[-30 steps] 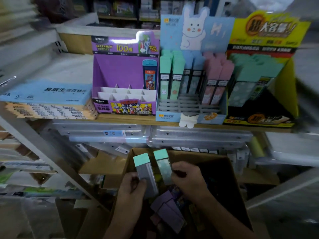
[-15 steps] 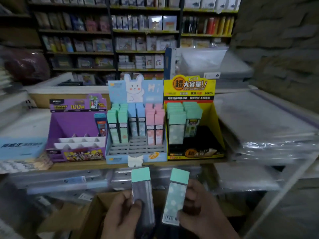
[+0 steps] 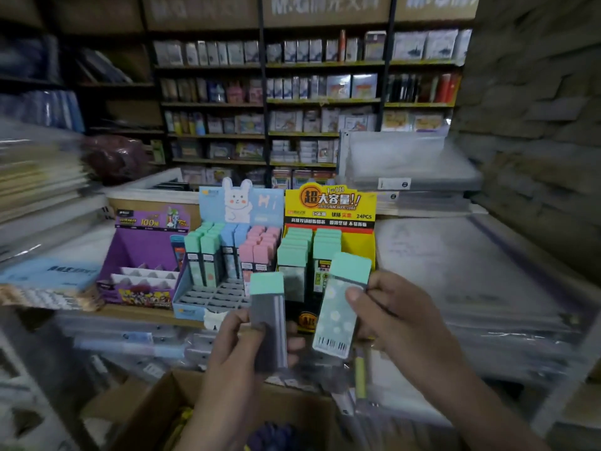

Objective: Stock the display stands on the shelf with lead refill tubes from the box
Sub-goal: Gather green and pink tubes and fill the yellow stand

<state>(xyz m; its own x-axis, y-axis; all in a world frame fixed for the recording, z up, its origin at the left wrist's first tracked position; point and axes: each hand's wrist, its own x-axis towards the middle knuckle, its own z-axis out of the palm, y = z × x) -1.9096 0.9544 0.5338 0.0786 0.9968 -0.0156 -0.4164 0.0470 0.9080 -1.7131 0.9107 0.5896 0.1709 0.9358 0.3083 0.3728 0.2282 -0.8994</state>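
My left hand [image 3: 239, 353] grips a green-capped lead refill tube [image 3: 268, 317] upright, its clear grey side toward me. My right hand [image 3: 400, 323] holds a second green-capped tube [image 3: 338, 307] with a flowered label and barcode, tilted right. Both tubes are raised in front of the yellow display stand [image 3: 357, 245], which holds rows of green-capped tubes. Left of it stands the blue rabbit display stand [image 3: 195, 301] with green, blue and pink tubes and bare front slots. The purple display stand [image 3: 130, 255] is farther left, mostly bare. The cardboard box [image 3: 156, 402] lies below my hands.
Stacks of plastic-wrapped folders [image 3: 471, 271] fill the shelf to the right. A blue-topped stack of packs [image 3: 48, 278] lies at the left. Clear plastic cases [image 3: 136, 340] sit on the shelf below the stands. Stocked store shelves [image 3: 292, 109] line the back wall.
Both hands have lifted the two tubes out of the box and up to the front of the yellow stand. My view has tilted up from the box toward the shelf.
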